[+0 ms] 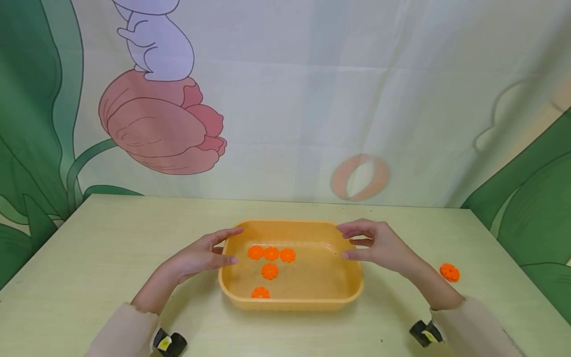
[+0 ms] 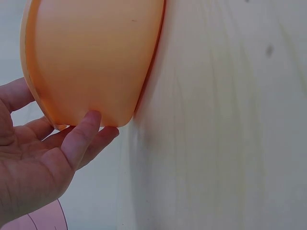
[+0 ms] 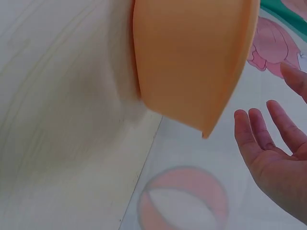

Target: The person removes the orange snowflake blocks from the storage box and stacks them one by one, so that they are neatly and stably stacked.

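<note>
A yellow-orange plastic basin (image 1: pixel 292 304) stands on the table, with several orange flower-shaped discs (image 1: pixel 269 271) lying flat on its floor, mostly toward the left. At the basin's left end is my left hand (image 1: pixel 199 255), thumb and fingers spread. In the left wrist view the left fingertips (image 2: pixel 91 117) lie right at the basin's end wall and rim. My right hand (image 1: pixel 372 243) hovers by the right end, fingers loosely bent and holding nothing. From the right wrist view, those right fingers (image 3: pixel 244 129) are apart from the basin's rim (image 3: pixel 230 91).
More orange flower-shaped discs (image 1: pixel 449 272), overlapping, lie on the table (image 1: pixel 111 238) to the right, beyond my right forearm. A printed curtain (image 1: pixel 276 109) hangs behind the table's back edge. Small black devices (image 1: pixel 170 343) are strapped at both wrists.
</note>
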`<state>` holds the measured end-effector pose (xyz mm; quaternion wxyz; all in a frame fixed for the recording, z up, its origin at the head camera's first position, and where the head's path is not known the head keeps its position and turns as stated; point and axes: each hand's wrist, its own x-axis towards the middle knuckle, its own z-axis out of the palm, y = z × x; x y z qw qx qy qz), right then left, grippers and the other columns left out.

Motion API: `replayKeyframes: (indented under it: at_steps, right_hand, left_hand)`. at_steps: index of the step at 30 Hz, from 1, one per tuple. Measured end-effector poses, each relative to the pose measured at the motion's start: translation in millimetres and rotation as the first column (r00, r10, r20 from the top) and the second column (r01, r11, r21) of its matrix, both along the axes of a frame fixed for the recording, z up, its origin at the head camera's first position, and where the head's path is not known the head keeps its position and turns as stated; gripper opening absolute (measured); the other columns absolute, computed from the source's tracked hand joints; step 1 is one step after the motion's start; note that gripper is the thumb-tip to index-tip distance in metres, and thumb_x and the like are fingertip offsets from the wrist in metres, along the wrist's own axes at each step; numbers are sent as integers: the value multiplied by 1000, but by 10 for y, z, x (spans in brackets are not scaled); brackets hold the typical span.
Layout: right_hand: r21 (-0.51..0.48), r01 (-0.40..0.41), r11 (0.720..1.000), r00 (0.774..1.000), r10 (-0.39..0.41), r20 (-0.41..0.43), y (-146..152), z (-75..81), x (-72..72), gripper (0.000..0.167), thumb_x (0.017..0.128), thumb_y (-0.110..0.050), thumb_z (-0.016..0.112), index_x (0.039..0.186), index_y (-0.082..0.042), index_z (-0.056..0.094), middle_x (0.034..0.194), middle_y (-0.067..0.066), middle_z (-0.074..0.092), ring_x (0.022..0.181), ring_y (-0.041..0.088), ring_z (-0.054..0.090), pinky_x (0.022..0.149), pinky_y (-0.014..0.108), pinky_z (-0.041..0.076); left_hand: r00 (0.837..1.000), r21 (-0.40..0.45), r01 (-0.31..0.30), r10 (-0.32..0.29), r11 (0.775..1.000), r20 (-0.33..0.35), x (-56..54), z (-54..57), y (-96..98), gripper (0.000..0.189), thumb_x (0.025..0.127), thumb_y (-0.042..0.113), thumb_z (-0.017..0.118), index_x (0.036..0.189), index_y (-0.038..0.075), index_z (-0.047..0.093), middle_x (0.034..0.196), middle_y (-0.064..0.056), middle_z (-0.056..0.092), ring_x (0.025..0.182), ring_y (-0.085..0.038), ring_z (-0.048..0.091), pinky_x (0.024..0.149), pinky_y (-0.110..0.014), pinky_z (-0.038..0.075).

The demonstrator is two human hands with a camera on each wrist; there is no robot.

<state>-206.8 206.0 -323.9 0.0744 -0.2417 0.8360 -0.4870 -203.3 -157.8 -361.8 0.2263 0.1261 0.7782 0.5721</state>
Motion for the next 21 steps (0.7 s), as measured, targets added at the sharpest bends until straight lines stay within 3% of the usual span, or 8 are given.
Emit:
replayKeyframes:
  at_steps: [8,21]
  right_hand:
    - [45,-45,998,999,45,3,-223,-96,-33,48,74,-11,75,116,5,57,114,22,58,103,37,53,90,37,46]
    - [27,-98,995,995,97,35,-528,-291,-97,47,75,-6,73,115,11,55,117,26,55,101,39,53,90,42,45]
  left_hand:
    - [1000,1,-10,10,1000,-4,16,-41,0,66,85,7,61,142,8,29,150,-17,10,119,-39,42,93,-43,43]
    - [1000,11,-1,1,1000,-21,16,-82,-12,67,85,8,62,143,8,29,150,-18,10,120,-39,42,92,-42,44]
